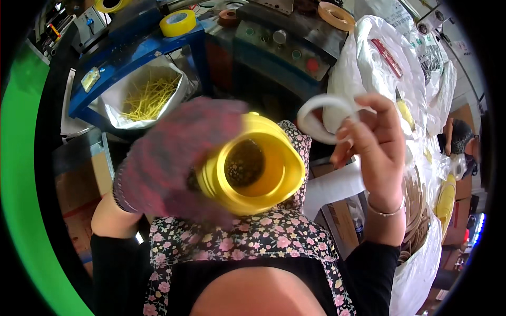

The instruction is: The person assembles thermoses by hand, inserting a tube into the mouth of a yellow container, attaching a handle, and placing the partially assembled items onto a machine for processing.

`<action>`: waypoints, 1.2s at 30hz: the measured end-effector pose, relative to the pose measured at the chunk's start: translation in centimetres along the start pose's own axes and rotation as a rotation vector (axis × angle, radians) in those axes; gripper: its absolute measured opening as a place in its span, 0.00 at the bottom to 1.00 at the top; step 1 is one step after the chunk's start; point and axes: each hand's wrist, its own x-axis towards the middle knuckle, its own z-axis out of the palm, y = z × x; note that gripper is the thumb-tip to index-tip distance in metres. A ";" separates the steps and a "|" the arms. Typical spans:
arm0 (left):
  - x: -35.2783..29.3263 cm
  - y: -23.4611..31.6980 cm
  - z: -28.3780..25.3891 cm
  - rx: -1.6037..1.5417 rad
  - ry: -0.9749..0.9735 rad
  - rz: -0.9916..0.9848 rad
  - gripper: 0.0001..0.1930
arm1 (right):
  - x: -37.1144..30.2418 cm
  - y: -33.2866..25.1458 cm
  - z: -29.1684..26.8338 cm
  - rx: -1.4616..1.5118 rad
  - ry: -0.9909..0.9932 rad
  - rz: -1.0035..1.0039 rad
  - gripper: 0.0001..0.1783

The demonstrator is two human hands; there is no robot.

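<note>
My left hand [176, 152], in a dark red and grey glove blurred by motion, is wrapped round a yellow plastic jug-like container [287, 163]. Its wide mouth, with a spout-like corner, faces up toward me over my lap. Inside shows a round, dark, speckled area; whether that is a hole or contents, I cannot tell. Bare, my right hand [377, 142] pinches a white ring [305, 120] between thumb and fingers. The ring is held to the right of the container, apart from it.
Yellow strips fill a white-lined bin [112, 105] under a blue frame [126, 55], which carries a yellow tape roll [178, 23]. Ahead is a control panel [279, 52] with a red button. Large plastic bags [363, 58] stand at right, near a white roll [334, 187]. Another person [461, 139] is at far right.
</note>
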 end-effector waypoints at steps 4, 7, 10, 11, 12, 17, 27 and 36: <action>2.0 1.4 1.3 0.070 -0.039 0.031 0.44 | 0.0 -4.2 1.2 0.151 0.048 0.051 0.17; 2.6 0.2 1.9 0.131 -0.045 0.138 0.39 | -0.6 -5.3 2.7 -0.026 -0.165 0.362 0.11; 3.4 1.0 0.9 0.226 -0.162 0.132 0.30 | -0.5 -5.0 2.2 -0.418 -0.467 0.017 0.10; 3.4 1.0 0.9 0.284 -0.151 0.127 0.29 | -0.2 -5.0 1.9 -0.679 -0.517 -0.231 0.10; 3.4 1.0 1.0 0.342 -0.140 0.120 0.28 | 0.1 -4.9 1.7 -0.850 -0.523 -0.436 0.11; 3.5 1.7 0.1 0.316 -0.180 0.145 0.23 | -0.2 -4.4 2.7 -1.042 -0.566 -0.787 0.16; 2.3 0.7 1.3 0.021 -0.107 0.311 0.16 | 2.0 -7.2 4.7 -1.183 -1.071 -0.682 0.11; 2.6 0.2 -0.4 -0.102 -0.107 0.433 0.13 | 4.5 -6.8 5.2 -1.138 -1.317 -0.535 0.06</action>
